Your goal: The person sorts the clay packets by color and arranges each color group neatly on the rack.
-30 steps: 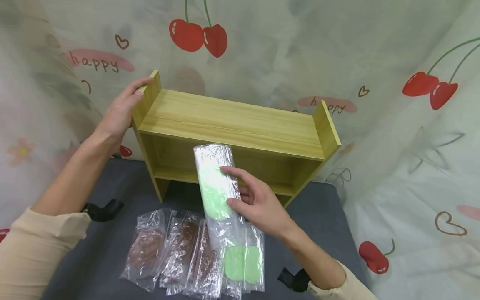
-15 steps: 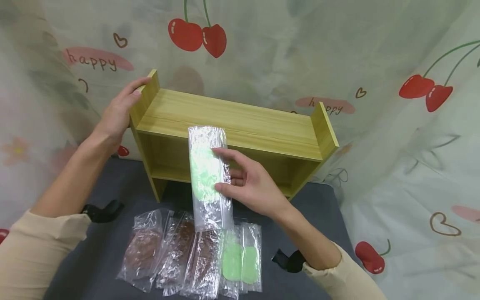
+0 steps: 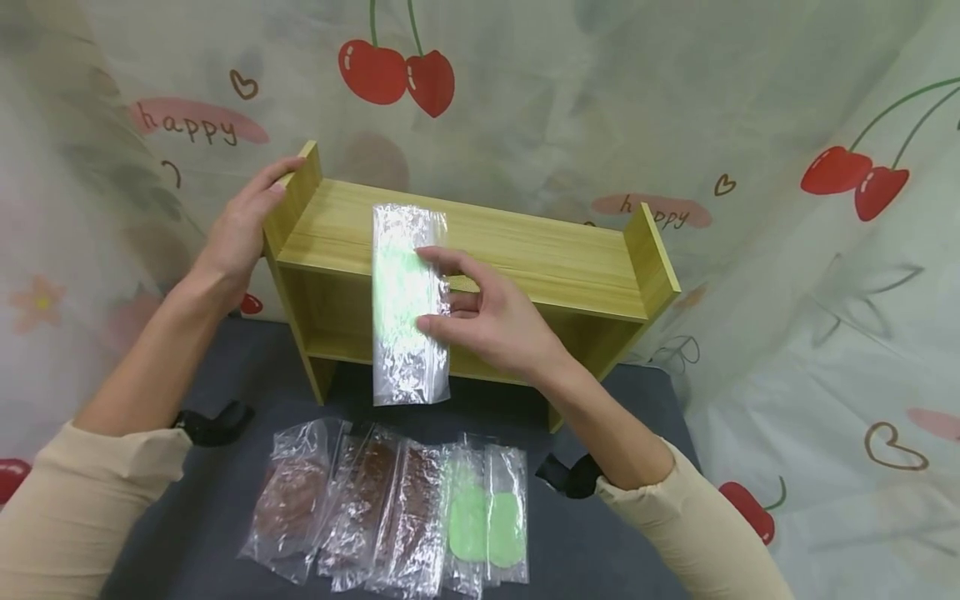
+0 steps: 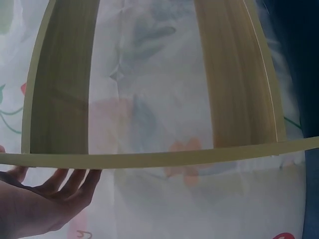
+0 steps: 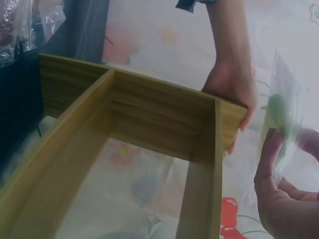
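Pinched in right hand (image 3: pixel 498 312), extending left of it: clear packet (image 3: pixel 403 304), green inside, before wooden shelf (image 3: pixel 517 242). Gripped by left hand (image 3: pixel 242 223), well left of packet: shelf's left end. Nearer, on table (image 3: pixel 202 508): row of bagged brown and green items (image 3: pixel 367 500).

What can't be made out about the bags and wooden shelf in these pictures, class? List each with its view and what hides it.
Held bag: head view; glare on the plastic blurs the outline of the green item inside.
Wooden shelf: head view; the held bag and right grip hide part of its lower compartment.
Brown-filled bags: right wrist view; the picture's left and top edges cut them off.
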Tool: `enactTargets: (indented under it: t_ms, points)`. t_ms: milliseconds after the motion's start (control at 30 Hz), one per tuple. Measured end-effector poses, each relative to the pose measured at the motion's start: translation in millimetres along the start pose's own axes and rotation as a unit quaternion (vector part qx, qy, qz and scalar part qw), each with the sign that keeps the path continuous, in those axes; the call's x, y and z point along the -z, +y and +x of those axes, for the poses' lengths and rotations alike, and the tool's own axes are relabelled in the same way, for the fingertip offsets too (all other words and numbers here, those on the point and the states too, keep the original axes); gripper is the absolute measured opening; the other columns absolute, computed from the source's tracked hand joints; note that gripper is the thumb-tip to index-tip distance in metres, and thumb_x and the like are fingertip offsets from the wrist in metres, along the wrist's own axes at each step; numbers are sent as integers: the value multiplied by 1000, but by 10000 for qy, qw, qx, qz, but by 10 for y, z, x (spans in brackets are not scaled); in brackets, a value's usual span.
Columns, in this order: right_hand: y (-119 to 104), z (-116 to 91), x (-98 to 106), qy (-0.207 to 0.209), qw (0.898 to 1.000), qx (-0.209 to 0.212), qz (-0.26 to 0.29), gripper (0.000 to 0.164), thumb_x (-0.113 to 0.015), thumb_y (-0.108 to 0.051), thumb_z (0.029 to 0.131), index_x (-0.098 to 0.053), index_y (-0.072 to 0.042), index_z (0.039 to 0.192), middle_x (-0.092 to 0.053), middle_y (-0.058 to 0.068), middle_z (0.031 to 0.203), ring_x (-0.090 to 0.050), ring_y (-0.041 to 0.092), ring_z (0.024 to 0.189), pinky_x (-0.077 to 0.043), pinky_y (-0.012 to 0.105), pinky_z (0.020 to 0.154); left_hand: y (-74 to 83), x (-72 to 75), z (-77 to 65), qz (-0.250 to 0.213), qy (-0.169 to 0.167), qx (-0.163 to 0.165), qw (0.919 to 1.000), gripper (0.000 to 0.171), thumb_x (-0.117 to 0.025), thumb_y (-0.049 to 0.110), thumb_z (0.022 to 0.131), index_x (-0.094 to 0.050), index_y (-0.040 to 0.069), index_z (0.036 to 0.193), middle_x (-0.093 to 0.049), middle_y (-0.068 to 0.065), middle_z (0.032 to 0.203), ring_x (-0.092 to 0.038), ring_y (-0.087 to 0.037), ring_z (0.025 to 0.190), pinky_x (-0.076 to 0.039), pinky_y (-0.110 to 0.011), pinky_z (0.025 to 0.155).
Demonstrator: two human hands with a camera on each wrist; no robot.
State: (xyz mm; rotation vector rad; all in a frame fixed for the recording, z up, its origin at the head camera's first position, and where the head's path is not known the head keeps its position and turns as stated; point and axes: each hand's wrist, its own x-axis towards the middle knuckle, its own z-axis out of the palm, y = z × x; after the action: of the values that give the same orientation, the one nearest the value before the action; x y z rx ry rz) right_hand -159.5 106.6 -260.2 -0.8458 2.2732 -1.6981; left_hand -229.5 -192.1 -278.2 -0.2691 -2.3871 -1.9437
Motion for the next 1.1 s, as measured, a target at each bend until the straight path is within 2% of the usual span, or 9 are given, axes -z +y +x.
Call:
enactTargets:
  t_ms: [133,300,467,633,700,833,933,1100]
  points:
    - [-30,130,3,50,9996,-30,285,63,-74,-6,88,-49,-14,145,-47,5,136,-67,25,94,-55,34,80,-4,15,-6,-101,-35,-24,9999,49,-25,43,108,-31,34,155,-30,-5,156,-41,-22,123,-36,-35,90]
    - [-59,322,4,249,9985,-134,467,63,-75,-3,87,-51,-12,144,-48,9,130,-68,25,98,-56,34,80,-5,24,1,-62,-42,-87,9999,49,-24,43,108,-30,34,156,-29,-3,157,-39,-22,124,-35,-36,92]
    - [-72,492,9,522,9974,-307,380,62,-77,-5,85,-53,-13,142,-53,6,129,-67,23,100,-55,32,80,-11,12,5,-112,2,-70,9999,49,-24,42,108,-31,33,156,-30,-2,157,-39,-22,125,-34,-36,94]
    - [-67,648,1,736,9964,-383,200,60,-77,-9,85,-55,-15,141,-57,4,125,-65,21,94,-52,32,70,-17,7,2,-61,2,-46,10000,49,-24,42,108,-30,33,156,-29,-4,157,-38,-24,128,-33,-39,98]
    - [-66,710,-10,779,9959,-423,195,60,-77,-10,85,-56,-16,141,-58,3,124,-64,21,92,-50,35,65,-17,8,3,2,12,-64,10000,49,-24,42,108,-30,33,156,-26,0,160,-34,-23,133,-30,-42,104]
    - [-56,831,-37,813,9956,-451,146,61,-78,-11,85,-55,-15,141,-57,4,124,-65,21,93,-52,34,67,-20,9,9,33,57,-133,9999,49,-24,40,108,-31,31,156,-20,7,163,-24,-18,141,-16,-46,114]
    - [-42,915,-54,829,9957,-424,3,61,-78,-11,85,-55,-13,142,-57,5,124,-65,21,95,-53,30,73,-23,9,15,27,80,-166,9998,50,-25,39,108,-31,29,157,-19,8,163,-19,-16,144,-10,-46,117]
    - [-9,1030,-87,820,9956,-425,-133,59,-78,-9,84,-55,-9,139,-56,6,125,-65,22,98,-54,29,77,-39,13,12,44,45,-125,9999,50,-24,39,108,-30,30,157,-16,10,164,-12,-16,148,-5,-50,118]
